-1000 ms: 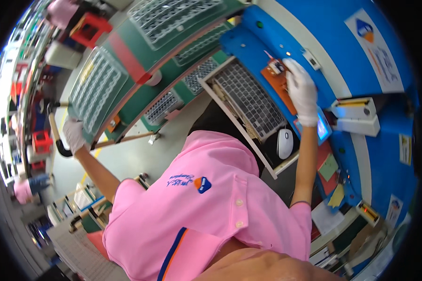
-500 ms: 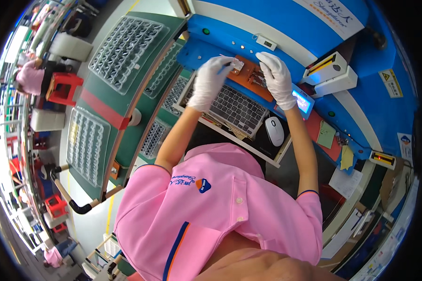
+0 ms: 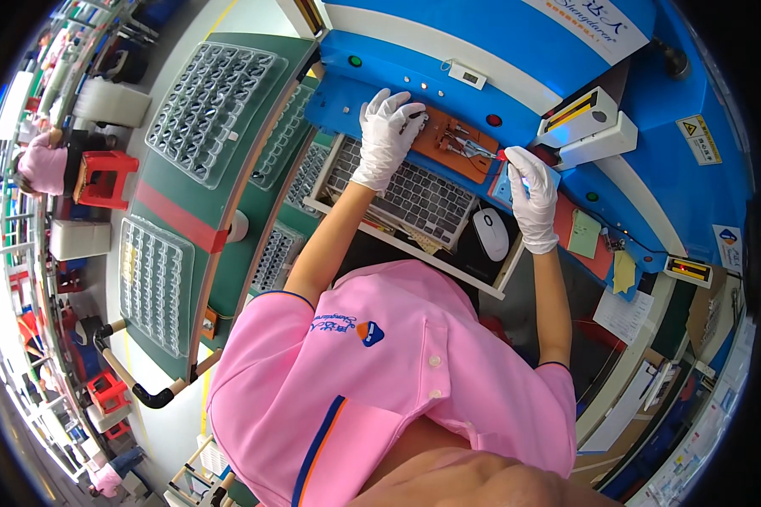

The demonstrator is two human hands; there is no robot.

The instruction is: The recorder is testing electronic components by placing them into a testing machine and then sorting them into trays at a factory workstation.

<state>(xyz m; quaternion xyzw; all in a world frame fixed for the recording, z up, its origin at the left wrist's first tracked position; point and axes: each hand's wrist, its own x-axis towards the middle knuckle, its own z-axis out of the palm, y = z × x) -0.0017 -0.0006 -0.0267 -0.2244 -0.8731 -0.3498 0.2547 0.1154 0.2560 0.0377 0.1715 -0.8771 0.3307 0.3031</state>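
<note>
My left hand (image 3: 389, 139), in a white glove, rests at the left end of an orange-brown fixture plate (image 3: 440, 148). Its fingers are bent together around a small dark piece (image 3: 416, 117) that they mostly hide. At the plate's right end sits a metal toggle clamp (image 3: 473, 149) with a red-tipped handle (image 3: 501, 155). My right hand (image 3: 531, 203), gloved too, has its fingertips closed on that red tip, beside a small lit screen (image 3: 502, 186) that it partly covers.
Below the plate lie a keyboard (image 3: 414, 190) and a white mouse (image 3: 490, 235) in a pull-out tray. Blue machine housing (image 3: 448, 34) rises behind. Clear plastic trays of parts (image 3: 211, 106) stand on green shelves at left. A white sensor block (image 3: 596, 139) juts out at right.
My right hand has moved right and nearer, from above the clamp to its red tip, baring the clamp. My left hand has shifted slightly; the pale part under its fingers is now covered.
</note>
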